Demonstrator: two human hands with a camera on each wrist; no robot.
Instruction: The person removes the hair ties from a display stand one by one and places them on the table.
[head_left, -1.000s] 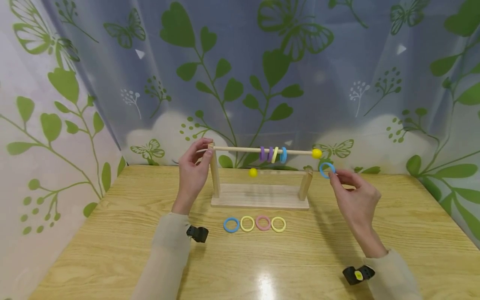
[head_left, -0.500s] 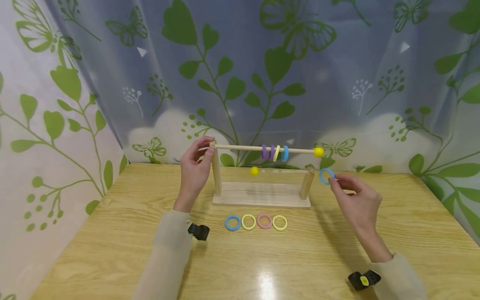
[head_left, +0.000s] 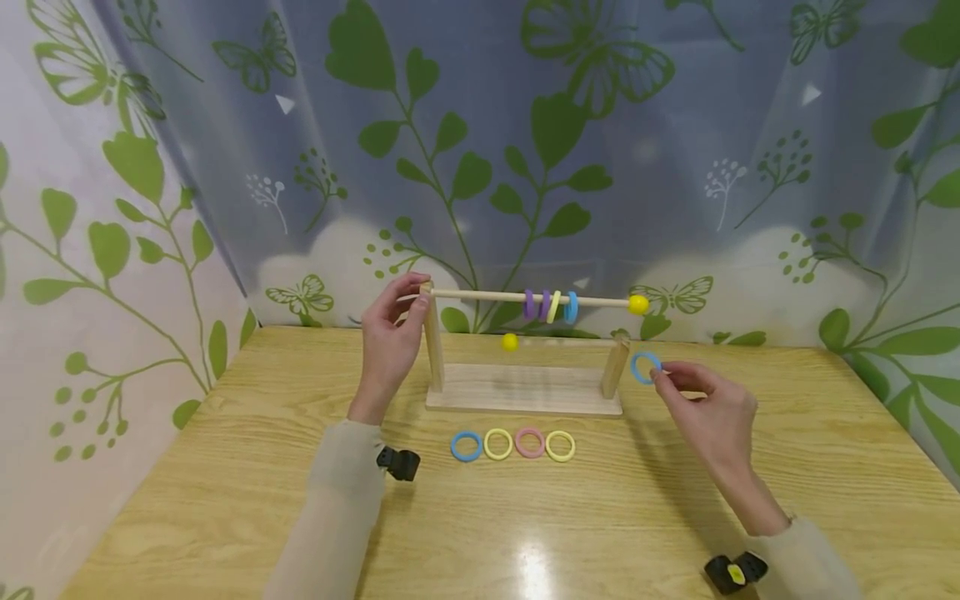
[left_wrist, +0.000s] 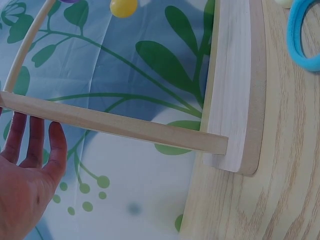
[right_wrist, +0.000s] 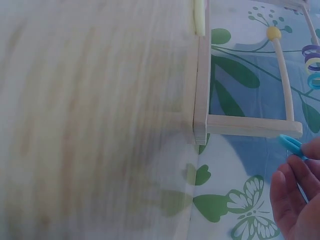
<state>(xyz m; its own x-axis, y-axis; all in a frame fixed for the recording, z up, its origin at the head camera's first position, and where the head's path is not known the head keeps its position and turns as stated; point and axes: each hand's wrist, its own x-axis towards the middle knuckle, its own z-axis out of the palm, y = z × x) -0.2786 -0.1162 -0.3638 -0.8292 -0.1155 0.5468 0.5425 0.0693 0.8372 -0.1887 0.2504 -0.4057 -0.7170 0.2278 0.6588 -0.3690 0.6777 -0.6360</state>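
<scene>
- Left of centre in the head view, the left hand (head_left: 392, 333) grips the top of the left post (head_left: 432, 350); from the left wrist its thumb is out of sight.
- Right of centre, the right hand (head_left: 708, 417) pinches a blue ring (head_left: 633, 367), its fingertips covering part of the rim. The ring is just beside the right post (head_left: 615, 368); I can't tell whether they touch.
- The right wrist view's right edge cuts that hand off.
- Above lower centre, the upper rod (head_left: 480, 296) carries rings; the blue ones (head_left: 572, 307) overlap too closely to count.
- The lower rod (head_left: 570, 342) looks faint.
- Lower centre, four loose rings (head_left: 517, 443) lie on the surface (head_left: 450, 533).
</scene>
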